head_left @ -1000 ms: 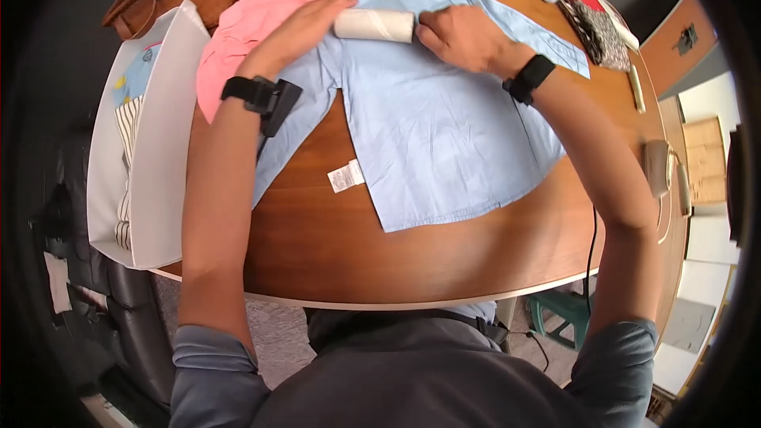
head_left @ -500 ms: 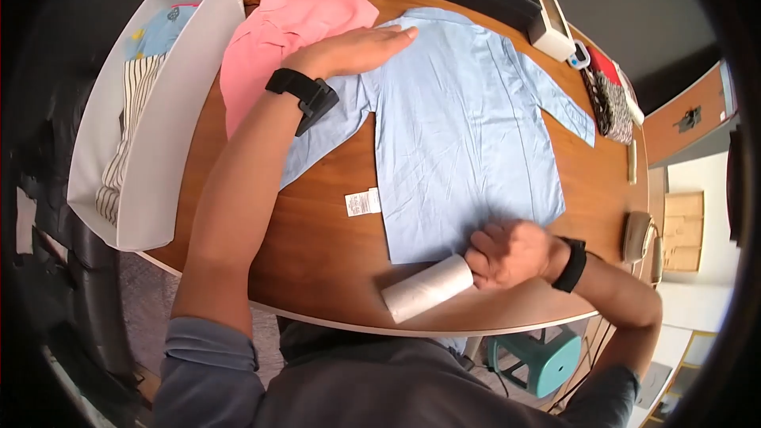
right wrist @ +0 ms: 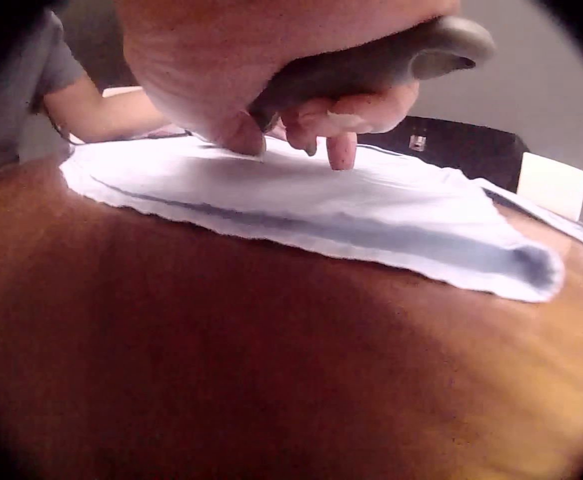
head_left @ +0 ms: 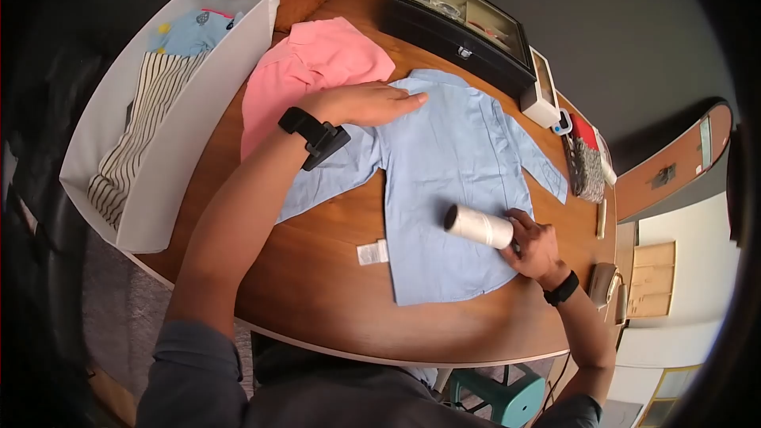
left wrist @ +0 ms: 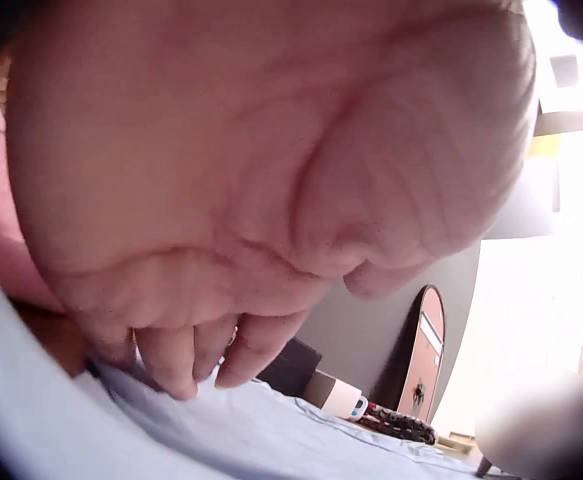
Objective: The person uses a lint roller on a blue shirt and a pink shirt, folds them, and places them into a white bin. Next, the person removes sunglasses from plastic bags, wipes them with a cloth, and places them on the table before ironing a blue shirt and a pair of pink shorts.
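A light blue long-sleeved shirt (head_left: 428,166) lies spread on the wooden table, its white label (head_left: 372,253) sticking out at the left side seam. My right hand (head_left: 535,247) grips a lint roller by its dark grey handle (right wrist: 362,72). The roller's white cylinder (head_left: 482,227) is over the lower right part of the shirt, its end pointing left. Near the shirt's left shoulder is my left hand (head_left: 361,103), palm down with fingers extended over the fabric. A pink garment (head_left: 325,51) lies beyond that hand, partly hidden by the wrist.
On the left stands a white bin (head_left: 170,166) holding striped cloth (head_left: 151,111) and a blue piece. At the back are a brown bag (head_left: 293,0), a black glass-topped case (head_left: 468,51) and a white box (head_left: 541,95). A teal stool (head_left: 515,396) stands below the front edge.
The lint roller went from the shirt's top down past the hem toward me, then back up over the lower shirt. My left hand stays by the shoulder; the head view has shifted.
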The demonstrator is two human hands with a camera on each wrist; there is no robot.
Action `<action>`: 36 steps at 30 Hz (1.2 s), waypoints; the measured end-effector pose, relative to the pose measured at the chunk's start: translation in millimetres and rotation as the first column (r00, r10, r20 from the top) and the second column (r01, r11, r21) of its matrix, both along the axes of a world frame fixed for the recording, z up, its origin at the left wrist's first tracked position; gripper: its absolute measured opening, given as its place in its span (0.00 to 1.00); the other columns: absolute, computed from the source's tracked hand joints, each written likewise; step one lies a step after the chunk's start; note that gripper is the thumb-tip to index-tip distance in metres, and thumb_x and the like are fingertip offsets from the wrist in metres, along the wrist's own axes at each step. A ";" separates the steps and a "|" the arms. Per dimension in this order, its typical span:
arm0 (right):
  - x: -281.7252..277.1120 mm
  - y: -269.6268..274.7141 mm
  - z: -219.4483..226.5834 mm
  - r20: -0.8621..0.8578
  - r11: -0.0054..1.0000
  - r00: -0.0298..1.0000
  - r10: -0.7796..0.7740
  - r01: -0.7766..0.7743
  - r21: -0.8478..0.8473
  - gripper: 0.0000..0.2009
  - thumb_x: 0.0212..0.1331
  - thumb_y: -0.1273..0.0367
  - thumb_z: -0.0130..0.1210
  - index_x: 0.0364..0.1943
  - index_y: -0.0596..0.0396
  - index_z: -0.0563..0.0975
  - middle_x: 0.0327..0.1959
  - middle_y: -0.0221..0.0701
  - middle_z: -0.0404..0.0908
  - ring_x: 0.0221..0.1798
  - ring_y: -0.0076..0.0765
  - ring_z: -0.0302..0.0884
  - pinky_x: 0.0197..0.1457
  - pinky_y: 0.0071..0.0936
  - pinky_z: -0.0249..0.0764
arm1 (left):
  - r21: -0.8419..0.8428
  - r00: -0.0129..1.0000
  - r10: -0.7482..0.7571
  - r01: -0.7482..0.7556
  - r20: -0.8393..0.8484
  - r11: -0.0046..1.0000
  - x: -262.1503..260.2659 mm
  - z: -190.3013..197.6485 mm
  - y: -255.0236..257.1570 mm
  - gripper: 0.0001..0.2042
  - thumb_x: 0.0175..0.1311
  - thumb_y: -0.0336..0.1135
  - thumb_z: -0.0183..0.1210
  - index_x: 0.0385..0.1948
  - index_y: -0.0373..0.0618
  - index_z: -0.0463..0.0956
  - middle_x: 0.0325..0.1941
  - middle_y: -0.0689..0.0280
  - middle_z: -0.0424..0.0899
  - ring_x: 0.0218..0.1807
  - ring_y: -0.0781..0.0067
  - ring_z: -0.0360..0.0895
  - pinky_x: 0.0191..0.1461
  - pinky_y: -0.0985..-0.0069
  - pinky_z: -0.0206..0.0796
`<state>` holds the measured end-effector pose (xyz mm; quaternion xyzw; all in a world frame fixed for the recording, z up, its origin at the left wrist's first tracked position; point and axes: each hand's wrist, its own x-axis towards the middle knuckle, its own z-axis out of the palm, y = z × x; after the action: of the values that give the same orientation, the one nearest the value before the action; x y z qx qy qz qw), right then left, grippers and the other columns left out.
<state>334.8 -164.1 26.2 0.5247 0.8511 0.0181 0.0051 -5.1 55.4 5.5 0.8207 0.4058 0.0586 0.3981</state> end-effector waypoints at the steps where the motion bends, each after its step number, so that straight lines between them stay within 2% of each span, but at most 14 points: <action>1: 6.5 -1.1 1.3 0.021 1.000 0.999 -0.024 0.024 0.003 0.14 0.48 0.61 0.61 0.36 0.54 0.78 0.52 0.34 0.81 0.31 0.44 0.83 0.32 0.37 0.79 | -0.002 1.000 0.009 -0.009 0.005 1.000 -1.4 10.8 -4.7 0.36 0.73 0.64 0.31 0.69 0.45 0.62 0.76 0.57 0.57 0.78 0.63 0.50 0.79 0.71 0.39; 3: 17.5 -3.1 1.0 0.039 0.998 0.998 -0.057 0.058 -0.009 0.14 0.47 0.62 0.61 0.36 0.54 0.78 0.52 0.35 0.81 0.31 0.45 0.83 0.32 0.37 0.79 | -0.270 0.995 0.072 -0.088 -0.070 0.959 -6.6 36.4 -16.4 0.39 0.69 0.69 0.34 0.68 0.45 0.65 0.75 0.56 0.59 0.78 0.64 0.51 0.77 0.72 0.44; 9: -5.7 9.0 10.8 0.010 0.993 0.993 -0.117 0.117 0.022 0.12 0.41 0.67 0.65 0.32 0.55 0.78 0.39 0.37 0.84 0.29 0.47 0.82 0.32 0.37 0.77 | -0.248 0.985 -0.139 0.161 0.103 0.955 -12.5 23.7 -8.8 0.45 0.64 0.76 0.33 0.68 0.45 0.64 0.73 0.54 0.64 0.77 0.59 0.54 0.76 0.69 0.44; 12: -67.6 18.2 15.8 -0.254 0.976 0.942 -0.218 0.216 -0.037 0.09 0.45 0.69 0.67 0.24 0.57 0.77 0.22 0.42 0.80 0.26 0.51 0.79 0.30 0.41 0.74 | -0.351 0.970 -0.129 0.197 0.207 0.916 -13.0 18.7 -4.0 0.45 0.64 0.76 0.30 0.70 0.46 0.61 0.73 0.51 0.63 0.77 0.56 0.54 0.77 0.66 0.41; 14: -100.6 25.8 15.0 -0.314 0.971 0.919 -0.237 0.216 -0.101 0.09 0.49 0.68 0.65 0.25 0.58 0.76 0.22 0.43 0.80 0.25 0.52 0.79 0.29 0.42 0.73 | -0.375 0.968 -0.123 0.201 0.220 0.905 -12.4 8.5 2.8 0.45 0.65 0.75 0.29 0.71 0.45 0.59 0.73 0.51 0.63 0.77 0.56 0.53 0.78 0.66 0.40; 16: -125.1 27.8 3.9 -0.311 0.993 0.943 -0.119 0.111 -0.044 0.09 0.53 0.68 0.61 0.30 0.58 0.75 0.20 0.43 0.79 0.23 0.51 0.79 0.26 0.41 0.73 | -0.390 0.964 -0.121 0.209 0.239 0.897 -11.1 -4.4 10.9 0.45 0.66 0.75 0.28 0.71 0.45 0.57 0.73 0.50 0.62 0.77 0.56 0.52 0.78 0.65 0.39; 19: -148.4 3.2 -10.7 -0.093 0.991 0.992 0.088 -0.096 -0.092 0.07 0.58 0.70 0.54 0.37 0.58 0.72 0.19 0.39 0.77 0.21 0.44 0.79 0.24 0.37 0.74 | -0.416 0.979 -0.111 0.174 0.170 0.893 -5.6 -19.6 20.5 0.52 0.57 0.83 0.27 0.72 0.46 0.56 0.75 0.70 0.61 0.79 0.67 0.49 0.78 0.57 0.38; 24: -151.7 -29.0 10.4 -0.158 0.915 0.920 0.359 -0.380 -0.135 0.06 0.62 0.69 0.51 0.35 0.58 0.71 0.22 0.33 0.73 0.21 0.35 0.78 0.18 0.35 0.70 | -0.278 0.958 -0.187 0.244 0.218 0.929 -14.5 32.2 -16.0 0.45 0.68 0.73 0.28 0.70 0.37 0.58 0.73 0.57 0.64 0.77 0.67 0.53 0.78 0.71 0.39; 26: -130.0 -36.1 19.8 -0.219 0.952 0.935 0.278 -0.298 -0.065 0.08 0.63 0.66 0.55 0.34 0.57 0.73 0.22 0.33 0.74 0.19 0.35 0.76 0.18 0.34 0.70 | -0.265 0.974 -0.168 0.204 0.152 0.943 -14.9 32.6 -13.3 0.44 0.69 0.71 0.28 0.69 0.36 0.59 0.73 0.60 0.64 0.76 0.67 0.54 0.78 0.74 0.41; 27: -117.1 -38.2 28.0 -0.228 0.988 0.962 0.151 -0.157 -0.008 0.09 0.61 0.65 0.59 0.32 0.56 0.74 0.21 0.34 0.74 0.18 0.37 0.75 0.18 0.34 0.70 | -0.264 0.991 -0.081 0.107 0.109 0.959 -7.9 0.4 1.6 0.45 0.65 0.75 0.30 0.68 0.45 0.64 0.70 0.58 0.68 0.75 0.57 0.57 0.73 0.63 0.53; 29: -74.7 -38.9 24.8 -0.372 0.977 0.909 -0.188 0.213 0.028 0.09 0.59 0.67 0.61 0.31 0.57 0.75 0.21 0.39 0.77 0.19 0.44 0.77 0.20 0.38 0.71 | -0.181 0.995 -0.095 0.094 0.002 0.979 -9.7 30.4 -10.0 0.42 0.67 0.73 0.30 0.65 0.46 0.68 0.66 0.57 0.72 0.70 0.55 0.63 0.70 0.64 0.56; 30: -59.7 -37.2 33.0 -0.397 0.929 0.865 -0.307 0.362 0.071 0.08 0.59 0.69 0.60 0.31 0.58 0.75 0.22 0.43 0.78 0.20 0.50 0.77 0.22 0.41 0.71 | -0.104 0.990 -0.093 0.082 -0.109 0.991 -8.5 40.9 -17.2 0.39 0.69 0.70 0.30 0.63 0.47 0.72 0.62 0.55 0.76 0.66 0.54 0.69 0.66 0.66 0.60; 31: -25.4 -37.0 19.8 -0.332 0.864 0.860 -0.388 0.464 0.193 0.07 0.59 0.69 0.59 0.30 0.58 0.75 0.21 0.45 0.78 0.21 0.54 0.77 0.23 0.43 0.71 | 0.086 0.995 -0.094 0.092 0.020 0.992 -10.8 23.4 -13.7 0.32 0.72 0.62 0.36 0.54 0.44 0.77 0.47 0.53 0.83 0.48 0.54 0.79 0.53 0.65 0.67; 36: 80.5 -47.6 -10.0 -0.206 0.540 0.603 -0.771 0.790 0.292 0.11 0.62 0.64 0.54 0.31 0.58 0.77 0.22 0.49 0.79 0.28 0.61 0.78 0.30 0.54 0.72 | 0.227 0.989 -0.143 0.131 0.041 0.965 -23.6 63.4 -43.6 0.20 0.70 0.50 0.50 0.36 0.36 0.74 0.30 0.49 0.80 0.30 0.50 0.76 0.38 0.60 0.66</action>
<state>415.3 -211.7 16.2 0.8402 0.5098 0.1527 -0.1040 -28.7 11.8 68.9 0.8843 0.3274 0.0995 0.3176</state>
